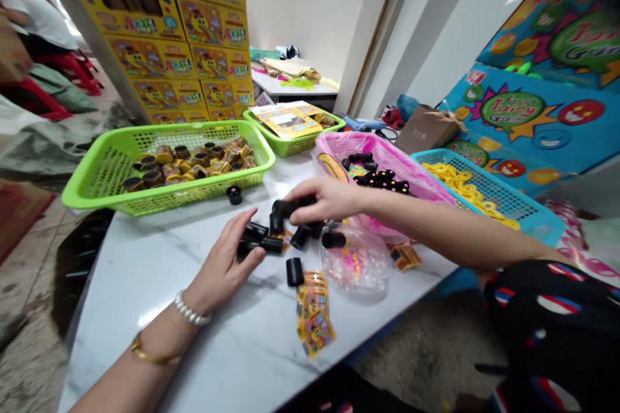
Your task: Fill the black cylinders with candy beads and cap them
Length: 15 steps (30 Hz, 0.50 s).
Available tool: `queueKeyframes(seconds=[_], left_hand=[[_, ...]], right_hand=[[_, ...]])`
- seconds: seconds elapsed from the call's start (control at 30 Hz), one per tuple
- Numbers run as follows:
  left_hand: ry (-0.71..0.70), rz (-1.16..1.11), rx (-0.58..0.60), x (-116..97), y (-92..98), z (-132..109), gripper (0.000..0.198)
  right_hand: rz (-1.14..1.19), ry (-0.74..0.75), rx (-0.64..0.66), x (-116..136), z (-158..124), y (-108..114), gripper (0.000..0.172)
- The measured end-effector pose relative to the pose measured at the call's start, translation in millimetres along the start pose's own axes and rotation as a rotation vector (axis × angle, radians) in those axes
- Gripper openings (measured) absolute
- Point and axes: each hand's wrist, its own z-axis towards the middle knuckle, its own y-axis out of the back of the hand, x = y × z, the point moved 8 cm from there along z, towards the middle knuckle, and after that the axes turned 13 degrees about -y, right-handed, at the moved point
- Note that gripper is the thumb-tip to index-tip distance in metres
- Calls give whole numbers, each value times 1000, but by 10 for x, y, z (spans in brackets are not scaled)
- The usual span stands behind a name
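Observation:
My right hand [325,199] reaches over a group of small black plastic cups, fingers curled down and thumb beneath, with a dark cup [296,205] between them; that spot is slightly blurred. Beside the same group lies my left hand [225,264], its fingers stretched out and thumb apart, along the black cups [256,230] at its edge. One black cup [294,271] stands nearer to me, next to a fanned strip of yellow printed stickers [314,316]. Another cup [334,240] lies by a clear plastic bag [356,264]. A single cup [234,195] sits near the green basket.
A green basket [92,190] holds several cups with yellow wrapping. Behind are a smaller green basket [310,143], a pink basket [411,181] of black pieces and a blue basket [537,216] of yellow pieces. Yellow cartons [159,58] and blue boxes [542,110] are stacked around the table.

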Motion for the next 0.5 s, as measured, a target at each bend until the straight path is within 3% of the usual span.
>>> queueKeyframes(seconds=[0.07,0.13,0.23,0.3,0.37,0.5], left_hand=[[-45,-3,38,-68,-39,0,69],[-66,0,59,-104,-67,-8,70],[-56,32,73,-102,-101,-23,73],[-48,78,89,-88,-131,-31,79],[-50,130,99,-79,-155,-40,83],[-93,192,119,-99,-193,-56,92]], right_hand=[[-249,21,-50,244,2,-345,35],[-435,2,-110,336,16,-535,38],[-457,-37,-149,307,16,-469,48],[-397,-46,-218,239,-29,-178,49],[-362,-71,-340,103,-114,247,43],[-359,-305,-595,-549,-345,1147,34]])
